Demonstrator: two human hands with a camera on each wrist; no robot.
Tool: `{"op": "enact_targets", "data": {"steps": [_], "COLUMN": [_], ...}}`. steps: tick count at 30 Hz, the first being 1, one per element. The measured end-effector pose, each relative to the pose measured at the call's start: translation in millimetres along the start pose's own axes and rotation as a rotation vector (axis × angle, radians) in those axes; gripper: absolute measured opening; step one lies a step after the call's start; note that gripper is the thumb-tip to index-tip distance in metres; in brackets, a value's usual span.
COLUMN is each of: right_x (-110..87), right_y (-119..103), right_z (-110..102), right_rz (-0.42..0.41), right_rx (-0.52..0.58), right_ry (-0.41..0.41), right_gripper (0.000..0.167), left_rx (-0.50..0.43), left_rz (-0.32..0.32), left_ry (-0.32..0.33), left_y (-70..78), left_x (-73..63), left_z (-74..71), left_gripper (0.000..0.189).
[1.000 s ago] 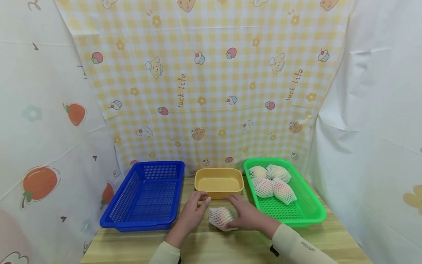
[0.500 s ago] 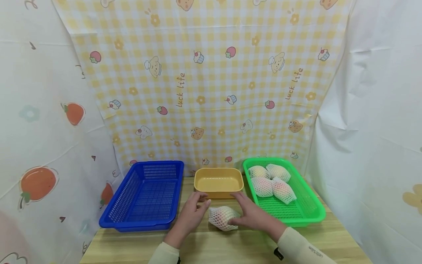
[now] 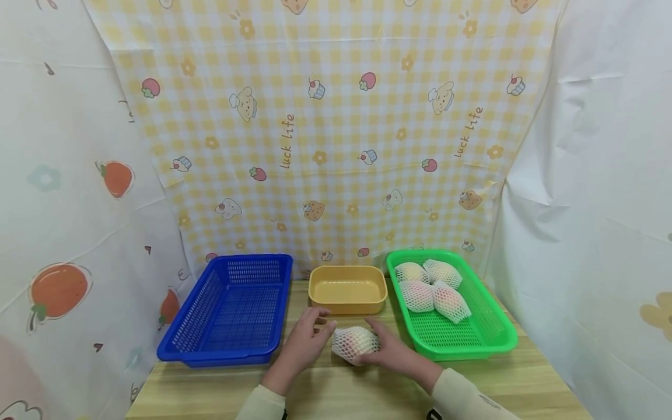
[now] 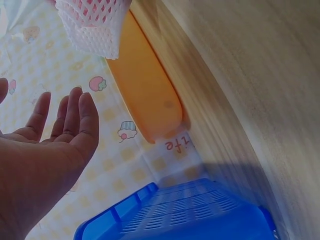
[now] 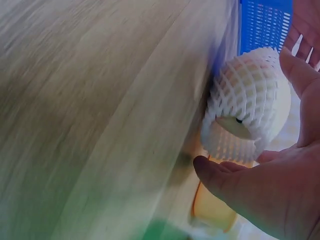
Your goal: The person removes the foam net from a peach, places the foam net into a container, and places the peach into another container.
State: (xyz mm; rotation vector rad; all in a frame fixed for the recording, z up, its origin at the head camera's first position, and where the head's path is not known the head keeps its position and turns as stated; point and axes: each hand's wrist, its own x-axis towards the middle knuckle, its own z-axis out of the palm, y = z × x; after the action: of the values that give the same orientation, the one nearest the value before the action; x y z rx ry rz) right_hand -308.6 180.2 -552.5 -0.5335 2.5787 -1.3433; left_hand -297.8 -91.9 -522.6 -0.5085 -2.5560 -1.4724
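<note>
A pale yellow and pinkish fruit [image 3: 350, 343] in a white foam net sits on the table before the yellow tub. My right hand [image 3: 391, 350] is at its right side, thumb low at the near edge and fingers spread behind. In the right wrist view the net [image 5: 245, 95] lies between thumb and fingers, with a dark spot showing at the fruit's bare end. To the left of the fruit, my left hand [image 3: 307, 341] holds nothing, its fingers relaxed; the left wrist view shows the palm [image 4: 45, 155] with the fingers loosely extended.
A blue slotted basket [image 3: 247, 318] stands at the left. The yellow tub [image 3: 347, 306] is at the back middle. On the right, a green basket [image 3: 499, 326] holds several netted fruits [image 3: 417, 296]. A checked cloth [image 3: 336, 134] hangs behind the table [image 3: 336, 396].
My right hand drew slightly away from the fruit half a second ago and is now closer round it. The left hand and the netted fruit stay about where they were.
</note>
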Motion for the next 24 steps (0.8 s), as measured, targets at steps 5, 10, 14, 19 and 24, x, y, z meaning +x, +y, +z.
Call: {"op": "enact_targets", "data": {"steps": [5,10,14,19,24], "right_x": [7.0,11.5,13.5,13.9,11.7], "right_y": [0.4,2.2,5.2,6.6,1.2], "right_z": [6.2,11.3,14.2,15.1,12.2], "right_rz": [-0.008,-0.027,-0.053,-0.060,-0.063], "right_rx": [0.009,0.020,0.032,0.037,0.067], "right_ry": [-0.002,-0.002,-0.006,0.024,0.064], "right_gripper": [0.107,0.099,0.092,0.086,0.084], "left_rx": [0.010,0.025,0.030,0.032,0.038], "left_rz": [-0.018,-0.030,-0.044,-0.058,-0.058], "left_ry": [0.007,0.015,0.009,0.009,0.030], "left_y": [0.6,0.2,-0.5,-0.3,0.8], "left_x": [-1.7,-1.8,-2.0,-1.8,-0.5], "left_z": [0.2,1.2,1.7,2.3,2.7], "left_gripper": [0.032,0.025,0.026,0.024,0.019]}}
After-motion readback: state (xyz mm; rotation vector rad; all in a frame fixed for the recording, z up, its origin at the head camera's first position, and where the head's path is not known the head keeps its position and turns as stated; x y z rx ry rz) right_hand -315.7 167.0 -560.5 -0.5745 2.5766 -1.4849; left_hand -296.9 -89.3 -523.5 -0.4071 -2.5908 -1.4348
